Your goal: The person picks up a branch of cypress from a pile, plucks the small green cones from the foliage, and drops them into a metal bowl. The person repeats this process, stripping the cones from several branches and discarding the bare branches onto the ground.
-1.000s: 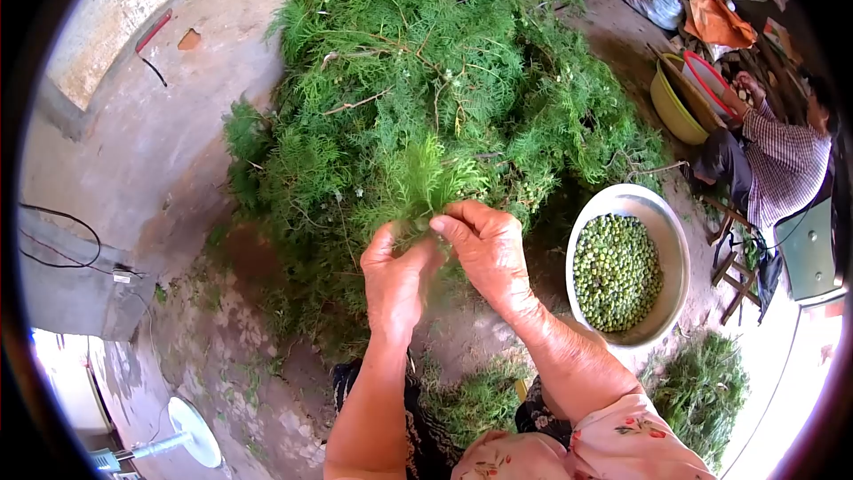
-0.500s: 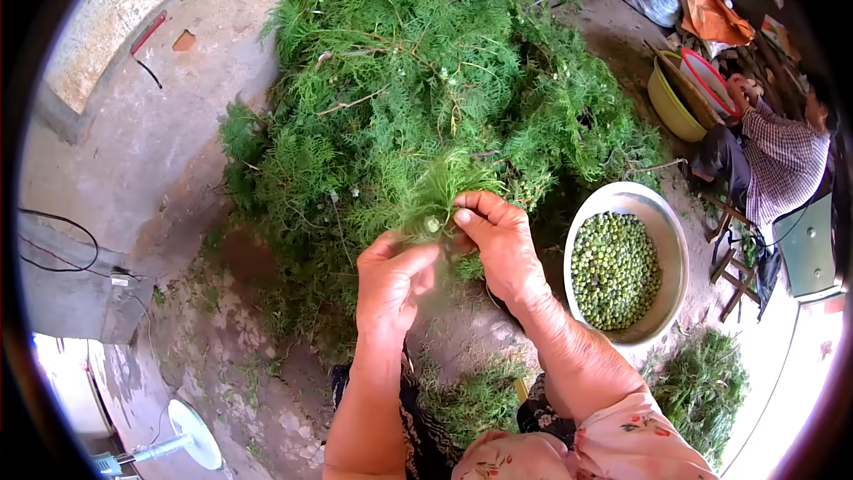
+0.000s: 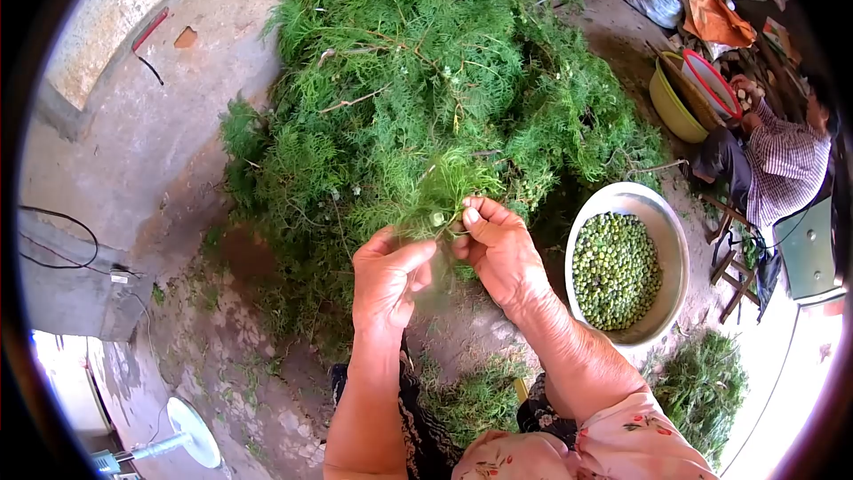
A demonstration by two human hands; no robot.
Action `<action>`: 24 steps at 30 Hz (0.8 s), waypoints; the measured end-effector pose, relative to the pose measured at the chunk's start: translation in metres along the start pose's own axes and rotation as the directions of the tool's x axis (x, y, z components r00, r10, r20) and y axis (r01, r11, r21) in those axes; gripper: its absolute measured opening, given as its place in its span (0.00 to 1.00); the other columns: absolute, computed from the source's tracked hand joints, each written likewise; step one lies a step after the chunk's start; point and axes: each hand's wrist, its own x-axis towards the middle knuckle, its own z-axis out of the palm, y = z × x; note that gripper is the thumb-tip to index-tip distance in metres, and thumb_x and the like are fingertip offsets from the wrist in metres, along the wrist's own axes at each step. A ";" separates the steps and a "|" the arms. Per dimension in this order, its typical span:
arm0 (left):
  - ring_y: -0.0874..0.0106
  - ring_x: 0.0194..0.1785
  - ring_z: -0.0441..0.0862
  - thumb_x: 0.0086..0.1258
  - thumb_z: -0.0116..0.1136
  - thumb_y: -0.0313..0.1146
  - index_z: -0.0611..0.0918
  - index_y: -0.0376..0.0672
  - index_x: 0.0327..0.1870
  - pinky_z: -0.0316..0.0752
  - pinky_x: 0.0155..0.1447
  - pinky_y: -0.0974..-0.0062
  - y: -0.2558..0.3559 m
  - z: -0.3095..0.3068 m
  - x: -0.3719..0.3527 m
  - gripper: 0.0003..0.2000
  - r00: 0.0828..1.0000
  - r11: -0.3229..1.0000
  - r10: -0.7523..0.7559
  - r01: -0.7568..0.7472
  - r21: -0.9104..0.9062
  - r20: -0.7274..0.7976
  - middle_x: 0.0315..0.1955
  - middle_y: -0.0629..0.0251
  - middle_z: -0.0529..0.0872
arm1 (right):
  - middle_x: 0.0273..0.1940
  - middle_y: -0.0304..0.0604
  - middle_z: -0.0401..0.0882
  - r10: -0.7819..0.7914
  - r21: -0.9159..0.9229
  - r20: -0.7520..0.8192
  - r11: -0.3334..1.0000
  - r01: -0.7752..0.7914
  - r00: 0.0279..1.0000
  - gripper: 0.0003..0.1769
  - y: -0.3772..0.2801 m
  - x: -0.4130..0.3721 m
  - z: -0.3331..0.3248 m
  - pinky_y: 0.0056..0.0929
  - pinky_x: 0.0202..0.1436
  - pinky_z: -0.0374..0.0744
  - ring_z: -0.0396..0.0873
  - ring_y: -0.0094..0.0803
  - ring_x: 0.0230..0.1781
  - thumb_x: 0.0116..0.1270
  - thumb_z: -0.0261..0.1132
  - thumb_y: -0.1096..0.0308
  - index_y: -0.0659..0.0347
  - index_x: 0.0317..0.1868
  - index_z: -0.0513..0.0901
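A feathery green conifer sprig point(image 3: 451, 180) is held up between my two hands, a pale green cone point(image 3: 436, 219) showing on it. My left hand point(image 3: 384, 277) pinches the sprig's lower left side. On the other side, the fingers of my right hand point(image 3: 500, 244) are closed at its stem. Behind them rises a big heap of cut conifer branches point(image 3: 382, 116). To the right of my right forearm stands a metal basin point(image 3: 675, 258) partly filled with small round green cones point(image 3: 613, 271).
A person in a checked shirt point(image 3: 791, 160) sits at right beside a yellow basin point(image 3: 666, 102) and a red-rimmed one point(image 3: 711, 80). Loose sprigs point(image 3: 702, 387) lie on the floor at lower right. A white fan point(image 3: 191, 436) stands at lower left.
Both hands stay in nearly the same place with the sprig, shifting only slightly. My right fingers have moved a little at the stem. The other person's hands have moved slightly.
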 end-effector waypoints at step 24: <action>0.82 0.15 0.73 0.55 0.57 0.17 0.79 0.37 0.35 0.63 0.18 0.85 -0.013 0.016 -0.006 0.08 0.969 0.959 0.227 -0.203 0.198 -0.102 0.20 0.68 0.80 | 0.31 0.50 0.78 -0.447 -0.823 0.483 0.061 0.564 0.753 0.14 -0.004 -0.005 0.008 0.39 0.37 0.77 0.78 0.48 0.33 0.57 0.64 0.68 0.59 0.45 0.78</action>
